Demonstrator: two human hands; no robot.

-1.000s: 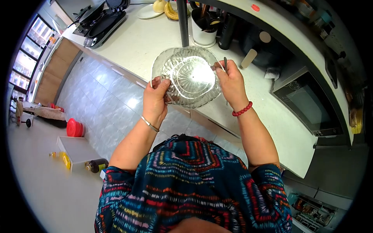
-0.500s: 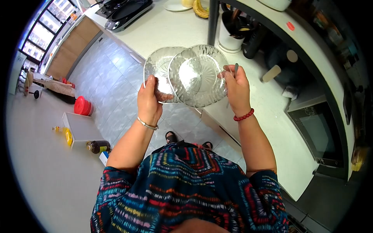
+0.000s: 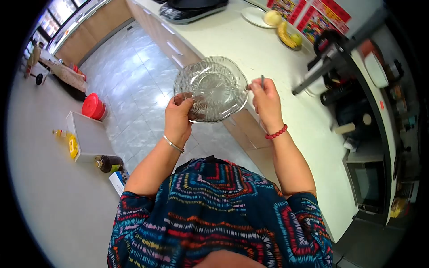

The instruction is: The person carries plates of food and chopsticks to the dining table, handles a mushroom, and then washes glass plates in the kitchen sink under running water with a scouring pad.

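Note:
My left hand (image 3: 179,117) is closed on the near-left edge of the clear glass plates (image 3: 216,89), its thumb lying on top. The plates are stacked nearly in line, so their separate rims are hard to tell apart. At the right rim, my right hand (image 3: 267,102) has its fingers pinched together around a thin grey utensil (image 3: 262,81). Most of this utensil is hidden by the fingers, and its kind cannot be made out. Whether the right fingertips still touch the plate rim is unclear.
A white counter (image 3: 286,111) runs along the right, with bananas (image 3: 286,35), a white plate (image 3: 252,17) and a black electric cooker (image 3: 192,11) at its far part. A shelf post (image 3: 321,71) and microwave (image 3: 367,185) stand right. A red-lidded bucket (image 3: 93,106) is left.
The two overlapping plates have come together into one stack in my left hand. My right hand has shifted to their rim, keeping the grey utensil. The view has turned, showing more counter.

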